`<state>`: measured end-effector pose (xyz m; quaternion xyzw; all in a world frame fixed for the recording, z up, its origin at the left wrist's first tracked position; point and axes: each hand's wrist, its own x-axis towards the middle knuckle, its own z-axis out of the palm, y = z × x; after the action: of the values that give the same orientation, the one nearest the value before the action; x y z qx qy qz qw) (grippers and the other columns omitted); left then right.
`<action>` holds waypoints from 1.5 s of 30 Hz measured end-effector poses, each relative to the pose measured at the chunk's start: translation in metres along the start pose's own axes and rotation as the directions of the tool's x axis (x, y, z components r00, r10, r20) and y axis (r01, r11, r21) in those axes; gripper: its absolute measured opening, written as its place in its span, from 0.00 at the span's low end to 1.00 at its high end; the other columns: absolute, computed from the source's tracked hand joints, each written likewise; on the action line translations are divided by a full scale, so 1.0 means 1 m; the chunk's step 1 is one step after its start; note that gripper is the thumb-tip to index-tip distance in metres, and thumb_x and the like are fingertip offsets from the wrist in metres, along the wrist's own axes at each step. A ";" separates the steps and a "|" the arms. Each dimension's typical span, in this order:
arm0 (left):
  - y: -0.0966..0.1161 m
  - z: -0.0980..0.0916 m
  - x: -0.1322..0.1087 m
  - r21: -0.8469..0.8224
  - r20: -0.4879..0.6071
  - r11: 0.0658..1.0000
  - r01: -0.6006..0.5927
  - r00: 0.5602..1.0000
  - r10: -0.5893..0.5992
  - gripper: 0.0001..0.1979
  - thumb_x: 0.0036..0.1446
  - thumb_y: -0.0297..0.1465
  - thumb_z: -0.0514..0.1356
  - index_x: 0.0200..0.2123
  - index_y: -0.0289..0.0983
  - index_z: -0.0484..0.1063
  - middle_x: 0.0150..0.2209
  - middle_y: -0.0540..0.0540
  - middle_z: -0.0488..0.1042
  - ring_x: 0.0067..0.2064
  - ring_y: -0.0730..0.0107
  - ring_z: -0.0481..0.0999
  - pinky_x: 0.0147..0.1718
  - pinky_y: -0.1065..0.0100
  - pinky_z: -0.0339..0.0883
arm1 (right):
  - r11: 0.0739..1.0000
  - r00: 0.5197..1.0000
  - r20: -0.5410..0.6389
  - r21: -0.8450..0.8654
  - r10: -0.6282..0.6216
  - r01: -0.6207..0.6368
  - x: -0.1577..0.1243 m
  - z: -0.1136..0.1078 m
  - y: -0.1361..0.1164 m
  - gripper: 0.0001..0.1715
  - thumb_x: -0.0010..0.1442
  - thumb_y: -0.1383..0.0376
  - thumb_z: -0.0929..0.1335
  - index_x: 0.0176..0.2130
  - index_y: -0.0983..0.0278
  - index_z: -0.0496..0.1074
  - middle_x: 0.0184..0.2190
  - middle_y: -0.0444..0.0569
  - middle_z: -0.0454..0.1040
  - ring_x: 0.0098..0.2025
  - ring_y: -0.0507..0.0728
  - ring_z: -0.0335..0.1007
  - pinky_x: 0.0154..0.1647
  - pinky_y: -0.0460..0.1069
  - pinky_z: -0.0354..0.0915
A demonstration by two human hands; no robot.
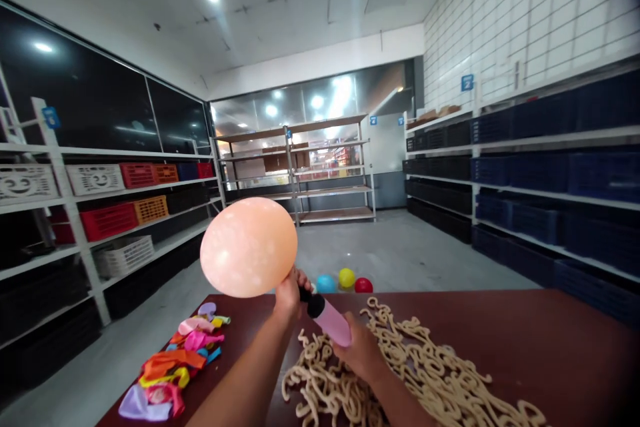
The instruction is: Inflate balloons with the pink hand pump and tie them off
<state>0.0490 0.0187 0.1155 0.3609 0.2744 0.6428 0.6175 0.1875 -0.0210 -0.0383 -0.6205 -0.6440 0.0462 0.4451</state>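
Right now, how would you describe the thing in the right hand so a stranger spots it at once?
On the dark red table, above the heap of cream curly cords, the right hand has its grip on the pink pump. Its black tip meets the peach balloon pinched by the left hand. Unlike the limp balloons lying left, it is a rigid tube.

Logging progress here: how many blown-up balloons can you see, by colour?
peach balloon, on the pump: 1
blue balloon: 1
yellow balloon: 1
red balloon: 1
Total: 4
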 end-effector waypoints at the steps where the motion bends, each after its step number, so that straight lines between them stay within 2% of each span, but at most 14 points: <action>1: -0.003 0.000 0.000 -0.010 0.002 1.000 0.010 1.000 -0.010 0.23 0.49 0.44 0.58 0.17 0.39 0.48 0.14 0.56 0.51 0.15 0.78 0.56 0.17 0.70 0.55 | 1.000 1.000 -0.007 0.008 -0.016 0.016 0.001 0.001 0.001 0.18 0.42 0.65 0.68 0.36 0.57 0.63 0.29 0.43 0.71 0.31 0.57 0.70 0.28 0.48 0.59; 3: -0.002 -0.002 0.000 -0.030 -0.019 0.999 0.017 1.000 -0.017 0.23 0.50 0.44 0.57 0.17 0.39 0.48 0.13 0.56 0.50 0.15 0.78 0.55 0.16 0.70 0.54 | 0.999 0.999 -0.018 0.020 -0.046 0.047 0.001 0.002 0.001 0.16 0.42 0.64 0.68 0.34 0.56 0.62 0.28 0.41 0.71 0.31 0.57 0.70 0.28 0.48 0.60; 6: 0.013 -0.005 0.003 -0.034 -0.038 0.999 -0.009 0.999 0.007 0.22 0.51 0.42 0.55 0.17 0.39 0.47 0.13 0.56 0.49 0.14 0.77 0.55 0.16 0.70 0.53 | 0.998 0.998 -0.024 0.024 -0.060 0.060 0.002 0.000 -0.004 0.17 0.41 0.63 0.69 0.34 0.55 0.62 0.28 0.42 0.71 0.32 0.59 0.70 0.29 0.49 0.60; 11: 0.065 -0.014 0.011 -0.011 -0.067 0.994 -0.110 0.992 0.109 0.22 0.51 0.42 0.56 0.18 0.39 0.46 0.13 0.56 0.48 0.14 0.77 0.55 0.16 0.69 0.55 | 0.999 0.999 -0.010 -0.022 -0.045 0.044 0.003 -0.010 -0.014 0.15 0.44 0.63 0.67 0.36 0.60 0.64 0.30 0.46 0.71 0.33 0.59 0.69 0.31 0.49 0.61; 14: 0.097 -0.019 0.016 0.014 -0.093 0.989 -0.149 0.984 0.150 0.22 0.51 0.43 0.55 0.19 0.39 0.45 0.13 0.56 0.48 0.14 0.76 0.55 0.16 0.69 0.56 | 0.999 1.000 0.006 -0.031 -0.021 0.022 0.004 -0.011 -0.013 0.16 0.45 0.62 0.67 0.37 0.61 0.65 0.31 0.47 0.72 0.33 0.57 0.69 0.30 0.48 0.59; 17: 0.106 -0.021 0.017 0.015 -0.117 0.987 -0.160 0.980 0.160 0.22 0.53 0.43 0.54 0.19 0.39 0.45 0.13 0.56 0.48 0.14 0.76 0.55 0.16 0.69 0.56 | 0.999 1.000 0.029 -0.039 -0.005 0.006 0.004 -0.007 -0.005 0.15 0.45 0.63 0.67 0.36 0.62 0.65 0.31 0.47 0.72 0.33 0.57 0.69 0.29 0.47 0.58; 20: 0.087 -0.020 0.016 -0.002 -0.140 0.991 -0.135 0.981 0.133 0.22 0.53 0.44 0.54 0.20 0.39 0.46 0.14 0.57 0.49 0.14 0.77 0.54 0.15 0.70 0.55 | 0.999 0.999 0.045 -0.051 -0.010 0.013 0.002 -0.002 0.004 0.14 0.46 0.64 0.67 0.36 0.61 0.65 0.32 0.48 0.73 0.33 0.58 0.69 0.29 0.48 0.58; 25: 0.028 -0.011 0.010 -0.007 -0.133 1.000 -0.030 0.991 0.028 0.21 0.53 0.45 0.53 0.19 0.39 0.48 0.14 0.56 0.49 0.14 0.78 0.54 0.15 0.71 0.54 | 0.998 0.996 0.083 -0.055 -0.023 0.028 0.000 0.000 0.005 0.17 0.46 0.63 0.67 0.39 0.61 0.64 0.33 0.48 0.73 0.34 0.59 0.70 0.30 0.48 0.57; 28: 0.002 -0.005 0.005 -0.013 -0.152 0.998 0.057 0.987 -0.058 0.21 0.54 0.44 0.52 0.18 0.39 0.48 0.13 0.55 0.50 0.14 0.77 0.55 0.15 0.70 0.54 | 0.996 0.996 0.091 -0.089 0.009 0.000 0.000 -0.002 0.002 0.19 0.46 0.62 0.68 0.40 0.61 0.64 0.32 0.48 0.72 0.33 0.58 0.70 0.30 0.48 0.57; 30: -0.008 -0.003 0.005 -0.025 -0.154 0.997 0.075 0.985 -0.078 0.21 0.54 0.43 0.52 0.18 0.39 0.48 0.13 0.55 0.50 0.14 0.77 0.55 0.15 0.71 0.54 | 0.995 0.995 0.096 -0.101 0.024 -0.014 0.000 -0.003 0.000 0.19 0.47 0.62 0.68 0.40 0.61 0.64 0.31 0.48 0.72 0.33 0.57 0.70 0.29 0.47 0.56; 33: -0.011 -0.005 0.006 -0.046 -0.141 0.997 0.057 0.988 -0.063 0.20 0.53 0.43 0.53 0.18 0.39 0.47 0.13 0.56 0.50 0.14 0.78 0.55 0.15 0.71 0.54 | 0.992 0.994 0.099 -0.123 0.038 -0.026 0.001 -0.006 -0.002 0.18 0.47 0.60 0.68 0.39 0.61 0.64 0.31 0.47 0.72 0.33 0.57 0.70 0.29 0.47 0.55; 37: 0.010 -0.012 0.011 -0.022 -0.142 1.000 -0.017 0.990 0.014 0.20 0.52 0.43 0.54 0.19 0.40 0.47 0.13 0.56 0.50 0.14 0.77 0.55 0.15 0.70 0.55 | 0.992 0.995 0.098 -0.123 0.028 -0.015 0.003 -0.010 -0.005 0.18 0.47 0.60 0.68 0.39 0.61 0.63 0.31 0.46 0.72 0.33 0.57 0.69 0.29 0.47 0.55; 45: 0.104 -0.027 0.025 -0.026 -0.149 0.986 -0.167 0.976 0.162 0.23 0.52 0.44 0.55 0.20 0.39 0.45 0.13 0.57 0.48 0.14 0.77 0.55 0.16 0.70 0.56 | 0.990 0.998 0.048 -0.139 -0.031 0.037 0.005 -0.012 -0.008 0.15 0.47 0.59 0.66 0.37 0.61 0.64 0.31 0.47 0.71 0.32 0.58 0.69 0.28 0.48 0.56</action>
<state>-0.0338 0.0372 0.1859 0.3223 0.2756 0.7216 0.5472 0.1900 -0.0247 -0.0241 -0.6380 -0.6660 0.0073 0.3864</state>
